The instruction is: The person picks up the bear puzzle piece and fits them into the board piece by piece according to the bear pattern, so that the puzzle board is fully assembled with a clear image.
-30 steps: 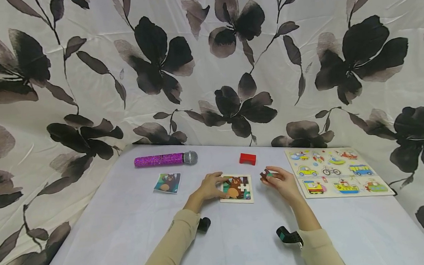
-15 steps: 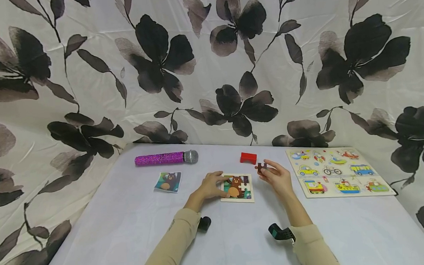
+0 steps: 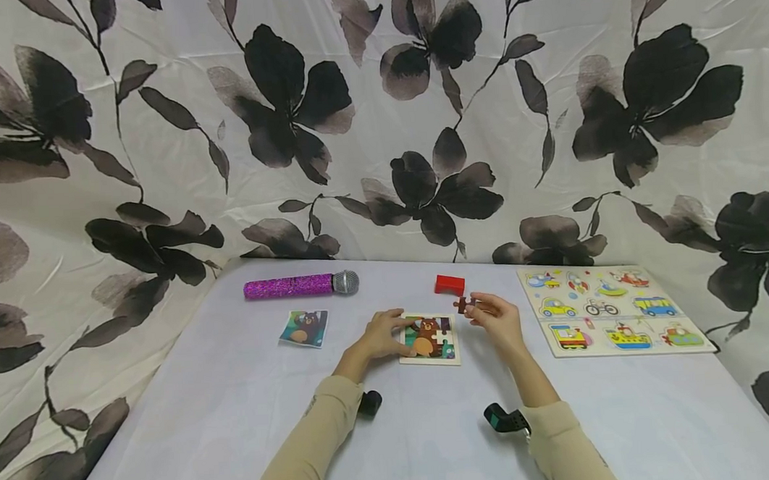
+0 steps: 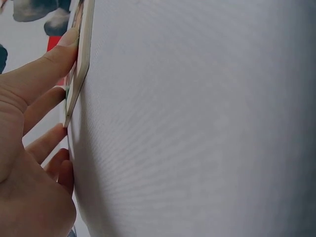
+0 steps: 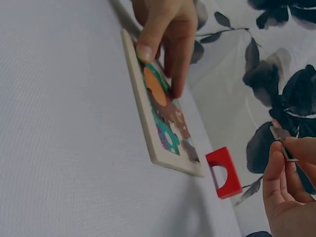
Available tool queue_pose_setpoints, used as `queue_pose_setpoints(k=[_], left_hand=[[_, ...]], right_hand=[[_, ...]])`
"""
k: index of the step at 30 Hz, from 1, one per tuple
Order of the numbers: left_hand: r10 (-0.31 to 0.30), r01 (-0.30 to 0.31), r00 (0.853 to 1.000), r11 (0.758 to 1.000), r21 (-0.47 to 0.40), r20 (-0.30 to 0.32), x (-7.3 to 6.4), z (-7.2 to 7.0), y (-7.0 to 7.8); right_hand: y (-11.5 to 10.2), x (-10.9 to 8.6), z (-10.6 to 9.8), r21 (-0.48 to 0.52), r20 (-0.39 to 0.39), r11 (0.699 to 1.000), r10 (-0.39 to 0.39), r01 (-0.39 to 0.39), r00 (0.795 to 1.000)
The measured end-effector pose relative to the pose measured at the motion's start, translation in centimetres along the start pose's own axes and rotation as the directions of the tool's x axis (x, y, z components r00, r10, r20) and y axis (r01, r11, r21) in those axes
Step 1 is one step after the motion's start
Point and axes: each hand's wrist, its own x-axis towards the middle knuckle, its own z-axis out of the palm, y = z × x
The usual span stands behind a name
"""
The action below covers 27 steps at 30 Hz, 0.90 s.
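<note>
A small square jigsaw puzzle board [image 3: 430, 363] with a bear picture lies on the white table; a pale gap shows in the right part of its picture. My left hand [image 3: 381, 336] holds it at the left side. The thumb [image 5: 144, 52] lies on the near left corner and the index finger reaches the far part. Right of the board, my right hand [image 3: 497, 322] pinches a brown puzzle piece [image 3: 463, 305] between thumb and fingers, above the table. In the right wrist view that piece appears edge-on, partly covered by the fingers.
A red block [image 3: 449, 285] with an arched cutout stands behind the board. To the left are a bear picture card [image 3: 304, 328] and a purple glitter microphone [image 3: 289, 287]. A vehicle puzzle board [image 3: 613, 311] lies at right. Floral cloth hangs behind the table.
My right hand has moved left with the brown puzzle piece, closer to the board and the red block. The piece has turned in the fingers. My left hand stays on the board.
</note>
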Motion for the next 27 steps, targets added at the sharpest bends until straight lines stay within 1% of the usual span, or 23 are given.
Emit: queue_pose_setpoints(k=[4, 7, 9, 11, 14, 16, 20, 23, 25, 27], left_hand=[[0.007, -0.007, 1.0, 1.0, -0.002, -0.007, 0.0, -0.1, 0.0], [0.015, -0.015, 1.0, 1.0, -0.008, -0.014, -0.1, -0.1, 0.1], [0.02, -0.02, 1.0, 1.0, -0.01, -0.016, -0.1, -0.1, 0.1], [0.018, -0.018, 1.0, 1.0, -0.011, -0.012, -0.1, -0.1, 0.1], [0.02, -0.02, 1.0, 1.0, -0.006, -0.008, -0.1, -0.2, 0.1], [0.024, -0.024, 1.0, 1.0, -0.001, -0.007, -0.1, -0.2, 0.0], [0.031, -0.031, 1.0, 1.0, 0.002, -0.005, 0.0, -0.1, -0.2], [0.031, -0.031, 1.0, 1.0, -0.006, -0.006, 0.0, -0.1, -0.2], [0.033, -0.033, 0.999, 0.999, -0.007, -0.007, 0.1, -0.1, -0.3], [0.033, -0.033, 0.999, 0.999, -0.005, -0.006, 0.1, -0.1, -0.3]], right_hand=[[0.4, 0.2, 0.4, -0.108, 0.056, 0.994, -0.031, 0.036, 0.998], [0.8, 0.2, 0.7, -0.19, 0.116, 0.979, -0.045, 0.067, 0.992], [1.1, 0.1, 1.1, -0.259, 0.153, 0.961, -0.053, 0.092, 0.987], [1.3, 0.0, 1.5, -0.333, 0.175, 0.937, -0.048, 0.105, 0.983], [1.6, -0.2, 2.4, -0.446, 0.199, 0.886, -0.041, 0.128, 0.979], [1.8, -0.3, 2.9, -0.504, 0.199, 0.854, -0.03, 0.128, 0.98], [2.0, -0.3, 3.6, -0.59, 0.177, 0.795, -0.045, 0.142, 0.983], [1.8, -0.3, 3.9, -0.616, 0.145, 0.779, -0.036, 0.119, 0.989], [1.7, -0.2, 4.0, -0.616, 0.126, 0.783, -0.008, 0.084, 0.992], [1.5, -0.2, 4.0, -0.605, 0.107, 0.795, 0.023, 0.047, 0.994]])
